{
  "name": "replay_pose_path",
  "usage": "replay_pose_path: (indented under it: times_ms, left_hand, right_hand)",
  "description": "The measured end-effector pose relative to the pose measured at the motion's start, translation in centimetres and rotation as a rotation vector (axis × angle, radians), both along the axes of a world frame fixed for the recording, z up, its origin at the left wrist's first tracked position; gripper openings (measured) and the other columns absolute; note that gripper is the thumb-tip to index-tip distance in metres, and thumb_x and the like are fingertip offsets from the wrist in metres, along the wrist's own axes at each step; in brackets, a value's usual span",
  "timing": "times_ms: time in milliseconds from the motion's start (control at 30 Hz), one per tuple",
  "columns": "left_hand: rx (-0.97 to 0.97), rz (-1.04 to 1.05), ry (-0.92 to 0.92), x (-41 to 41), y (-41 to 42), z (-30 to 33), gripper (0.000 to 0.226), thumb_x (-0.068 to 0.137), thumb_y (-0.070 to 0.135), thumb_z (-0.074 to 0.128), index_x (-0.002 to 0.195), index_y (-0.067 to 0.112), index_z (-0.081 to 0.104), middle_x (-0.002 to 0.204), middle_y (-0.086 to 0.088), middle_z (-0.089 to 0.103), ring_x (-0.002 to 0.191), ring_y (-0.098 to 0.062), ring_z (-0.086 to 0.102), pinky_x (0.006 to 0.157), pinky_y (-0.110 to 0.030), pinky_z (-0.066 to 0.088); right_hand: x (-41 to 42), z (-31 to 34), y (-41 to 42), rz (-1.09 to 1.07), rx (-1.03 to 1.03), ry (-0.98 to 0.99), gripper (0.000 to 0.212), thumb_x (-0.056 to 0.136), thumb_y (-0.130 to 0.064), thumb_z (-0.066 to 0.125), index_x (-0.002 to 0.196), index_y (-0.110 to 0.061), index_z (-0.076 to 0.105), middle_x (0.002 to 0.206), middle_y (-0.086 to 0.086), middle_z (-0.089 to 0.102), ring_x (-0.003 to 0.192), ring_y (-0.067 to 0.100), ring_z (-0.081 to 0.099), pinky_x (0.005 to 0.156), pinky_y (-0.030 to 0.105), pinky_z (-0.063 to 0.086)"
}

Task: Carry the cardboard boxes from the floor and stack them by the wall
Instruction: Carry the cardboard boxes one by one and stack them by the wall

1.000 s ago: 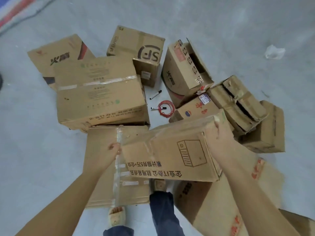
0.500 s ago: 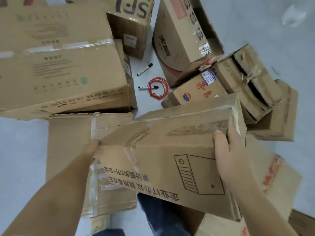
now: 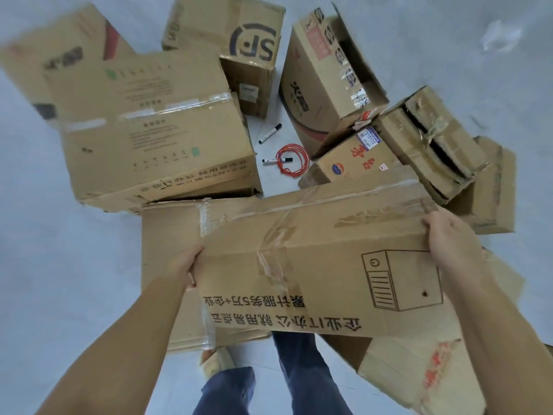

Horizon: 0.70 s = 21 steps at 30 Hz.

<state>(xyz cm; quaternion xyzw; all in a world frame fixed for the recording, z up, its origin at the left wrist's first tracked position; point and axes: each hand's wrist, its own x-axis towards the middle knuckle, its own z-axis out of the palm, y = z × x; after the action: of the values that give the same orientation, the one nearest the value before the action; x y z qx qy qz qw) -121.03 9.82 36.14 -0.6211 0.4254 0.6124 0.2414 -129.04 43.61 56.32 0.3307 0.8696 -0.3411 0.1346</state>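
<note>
Head view: left hand [image 3: 187, 266] at 9 o'clock clamps 1 end of the long box [image 3: 317, 265], right hand [image 3: 449, 241] at 3 o'clock the other, so it hangs level above the pile [image 3: 149, 130]. Fingertips hide behind cardboard; no wall shows.

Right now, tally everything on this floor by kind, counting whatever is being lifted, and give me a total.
Cardboard boxes: 10, including the held box
Markers: 2
Red cord loop: 1
White scrap: 1
Total: 14
</note>
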Motion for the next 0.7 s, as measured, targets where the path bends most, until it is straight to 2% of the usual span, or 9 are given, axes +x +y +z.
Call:
replay_pose_path:
  times_ms: [100,133,200,233,300,367,433,533,700]
  left_hand:
    - [0.062,0.122,-0.039,2.0,-2.5,5.0,0.020,0.093,0.024,0.059,0.107,0.011,0.054,0.115,-0.003,0.048,0.117,-0.026,0.046,0.108,-0.052,0.026]
    - [0.075,0.177,-0.032,3.0,-3.5,6.6,0.036,0.093,0.022,0.059,0.126,0.010,0.049,0.130,-0.001,0.042,0.135,-0.029,0.032,0.111,-0.061,0.017]
    - [0.068,0.238,0.032,5.1,-5.2,9.9,0.051,0.094,0.019,0.058,0.141,0.012,0.041,0.152,0.000,0.028,0.144,-0.032,0.015,0.107,-0.072,0.008]
    - [0.055,0.256,0.071,6.2,-6.0,11.6,0.049,0.094,0.018,0.058,0.141,0.014,0.043,0.154,-0.002,0.027,0.144,-0.033,0.015,0.104,-0.075,0.008]
    - [-0.031,0.293,0.136,8.8,-7.6,14.8,0.041,0.095,0.017,0.056,0.135,0.017,0.048,0.148,-0.004,0.034,0.139,-0.035,0.023,0.099,-0.079,0.011]
    - [-0.138,0.301,0.204,11.5,-9.1,17.7,0.034,0.095,0.016,0.053,0.129,0.018,0.052,0.134,-0.004,0.044,0.126,-0.033,0.036,0.090,-0.081,0.021]
    - [-0.241,0.321,0.277,14.2,-10.0,20.6,0.028,0.095,0.014,0.052,0.122,0.020,0.054,0.122,-0.003,0.047,0.112,-0.029,0.040,0.084,-0.078,0.030]
    - [-0.378,0.409,0.329,18.0,-10.3,25.0,0.032,0.095,0.013,0.051,0.126,0.019,0.052,0.122,-0.003,0.050,0.106,-0.025,0.043,0.090,-0.072,0.034]
    - [-0.541,0.595,0.334,24.7,-8.7,30.3,0.034,0.095,0.014,0.051,0.129,0.017,0.051,0.119,-0.003,0.049,0.105,-0.025,0.042,0.080,-0.061,0.039]
  right_hand:
    - [2.2,3.0,-0.4,-0.020,-0.080,0.053,0.029,0.089,-0.031,0.037,0.094,-0.017,0.062,0.095,0.012,0.063,0.084,0.024,0.056,0.075,0.039,0.043]
    - [3.3,4.0,-0.6,-0.012,-0.099,0.073,0.029,0.088,-0.031,0.038,0.094,-0.020,0.063,0.093,0.008,0.065,0.085,0.025,0.057,0.074,0.038,0.044]
    - [5.4,6.2,-1.3,0.005,-0.139,0.110,0.028,0.088,-0.033,0.041,0.083,-0.041,0.067,0.075,-0.014,0.065,0.080,0.012,0.061,0.063,0.030,0.041]
    - [6.3,7.1,-1.6,0.011,-0.167,0.117,0.030,0.090,-0.037,0.043,0.077,-0.052,0.066,0.069,-0.022,0.064,0.077,0.003,0.061,0.060,0.027,0.040]
    - [8.2,8.1,-2.1,0.015,-0.264,0.140,0.024,0.093,-0.043,0.049,0.083,-0.058,0.065,0.083,-0.025,0.065,0.085,0.000,0.059,0.064,0.027,0.045]
    - [9.8,8.1,-2.1,0.002,-0.359,0.154,0.019,0.094,-0.040,0.053,0.107,-0.047,0.064,0.117,-0.011,0.063,0.105,0.012,0.057,0.083,0.035,0.050]
    - [10.9,8.1,-2.3,-0.016,-0.429,0.149,0.030,0.094,-0.036,0.055,0.124,-0.039,0.059,0.132,-0.002,0.056,0.119,0.021,0.052,0.101,0.045,0.044]
    - [11.6,8.9,-3.6,-0.010,-0.536,0.144,0.038,0.091,-0.035,0.059,0.129,-0.036,0.056,0.133,-0.002,0.056,0.121,0.022,0.053,0.105,0.048,0.041]
    - [11.0,10.2,-5.8,0.140,-0.619,0.071,0.045,0.091,-0.035,0.058,0.135,-0.031,0.052,0.137,0.001,0.053,0.121,0.024,0.052,0.103,0.049,0.043]
